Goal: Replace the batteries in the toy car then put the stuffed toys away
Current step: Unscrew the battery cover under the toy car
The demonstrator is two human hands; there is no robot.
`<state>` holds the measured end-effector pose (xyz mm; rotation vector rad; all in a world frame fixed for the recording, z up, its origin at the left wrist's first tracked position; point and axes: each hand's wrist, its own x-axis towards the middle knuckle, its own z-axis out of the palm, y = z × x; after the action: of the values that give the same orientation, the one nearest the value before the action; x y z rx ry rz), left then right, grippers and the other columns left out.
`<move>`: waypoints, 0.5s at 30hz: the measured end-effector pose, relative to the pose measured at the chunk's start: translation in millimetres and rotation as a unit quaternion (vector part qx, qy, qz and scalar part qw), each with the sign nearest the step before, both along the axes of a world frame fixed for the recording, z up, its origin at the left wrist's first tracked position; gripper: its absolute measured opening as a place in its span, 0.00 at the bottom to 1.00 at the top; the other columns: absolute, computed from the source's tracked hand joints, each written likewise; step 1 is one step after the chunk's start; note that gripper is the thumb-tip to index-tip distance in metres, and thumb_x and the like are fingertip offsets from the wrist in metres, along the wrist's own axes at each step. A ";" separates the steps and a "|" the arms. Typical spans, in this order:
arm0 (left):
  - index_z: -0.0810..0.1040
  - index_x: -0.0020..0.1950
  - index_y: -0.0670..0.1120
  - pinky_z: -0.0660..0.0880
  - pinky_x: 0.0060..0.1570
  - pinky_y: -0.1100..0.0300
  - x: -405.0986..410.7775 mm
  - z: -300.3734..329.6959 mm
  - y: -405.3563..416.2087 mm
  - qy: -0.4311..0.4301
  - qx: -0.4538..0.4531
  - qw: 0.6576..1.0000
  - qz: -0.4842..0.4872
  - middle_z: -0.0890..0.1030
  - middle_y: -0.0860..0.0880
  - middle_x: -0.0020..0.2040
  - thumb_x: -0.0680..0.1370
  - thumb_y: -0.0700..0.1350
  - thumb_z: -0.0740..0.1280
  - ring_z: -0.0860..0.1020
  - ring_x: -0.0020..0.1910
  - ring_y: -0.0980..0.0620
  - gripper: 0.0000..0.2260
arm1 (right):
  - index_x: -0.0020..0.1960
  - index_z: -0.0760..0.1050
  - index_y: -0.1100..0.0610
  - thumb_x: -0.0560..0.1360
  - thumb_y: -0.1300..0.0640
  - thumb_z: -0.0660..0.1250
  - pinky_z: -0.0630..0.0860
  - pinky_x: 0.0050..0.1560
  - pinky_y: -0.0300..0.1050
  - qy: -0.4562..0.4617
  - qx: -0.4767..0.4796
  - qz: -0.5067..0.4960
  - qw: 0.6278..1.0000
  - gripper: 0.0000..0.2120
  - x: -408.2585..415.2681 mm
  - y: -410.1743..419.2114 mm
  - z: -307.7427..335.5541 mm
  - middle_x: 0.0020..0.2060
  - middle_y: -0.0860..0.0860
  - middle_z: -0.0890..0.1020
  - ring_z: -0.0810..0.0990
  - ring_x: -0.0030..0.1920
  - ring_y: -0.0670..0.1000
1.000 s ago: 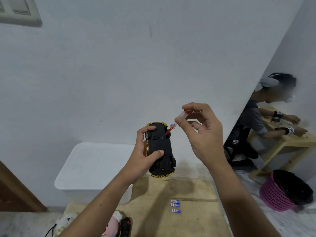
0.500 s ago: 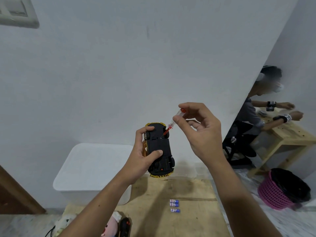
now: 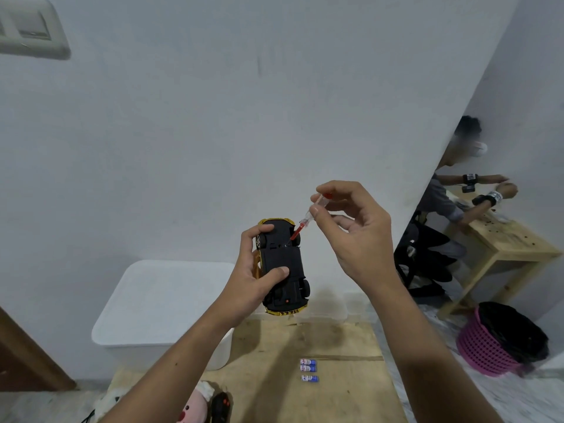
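Bare tabletop [image 3: 345, 389] lies open around three batteries [image 3: 308, 369]; the white bin [image 3: 158, 303] and, seemingly, stuffed toys [image 3: 192, 407] crowd its left.

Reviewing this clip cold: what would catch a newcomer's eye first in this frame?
Centre frame, the left hand holds a black and yellow toy car belly-up in the air, while the right hand pinches a small red screwdriver with its tip on the car's underside. Below, three batteries lie on the wooden board, beside a white lidded bin on the left.

Toy car [image 3: 282, 265] black-yellow, underside up, held aloft; three batteries [image 3: 309, 369] lying on wooden board.
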<state>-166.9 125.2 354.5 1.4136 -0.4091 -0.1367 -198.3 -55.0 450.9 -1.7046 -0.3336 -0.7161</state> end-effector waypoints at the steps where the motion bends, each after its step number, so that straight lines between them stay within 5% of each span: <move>1: 0.66 0.71 0.62 0.84 0.54 0.49 -0.5 0.3 -0.1 0.000 -0.001 1.000 0.000 0.83 0.44 0.63 0.81 0.31 0.68 0.85 0.57 0.42 0.30 | 0.59 0.79 0.54 0.78 0.66 0.74 0.85 0.52 0.48 0.000 0.000 0.004 1.000 0.13 -1.0 -0.4 0.6 0.50 0.49 0.86 0.85 0.53 0.53; 15: 0.66 0.71 0.63 0.84 0.55 0.45 -3.8 1.6 1.8 -0.001 -0.011 1.000 0.007 0.83 0.45 0.63 0.82 0.31 0.68 0.85 0.57 0.41 0.31 | 0.59 0.78 0.54 0.76 0.66 0.76 0.82 0.53 0.44 -0.006 0.009 0.020 1.000 0.15 -6.4 1.9 3.2 0.49 0.49 0.85 0.84 0.53 0.51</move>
<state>-170.8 127.0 356.1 1.3953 -0.4017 -0.1195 -204.7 -53.1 454.2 -1.6718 -0.3680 -0.6983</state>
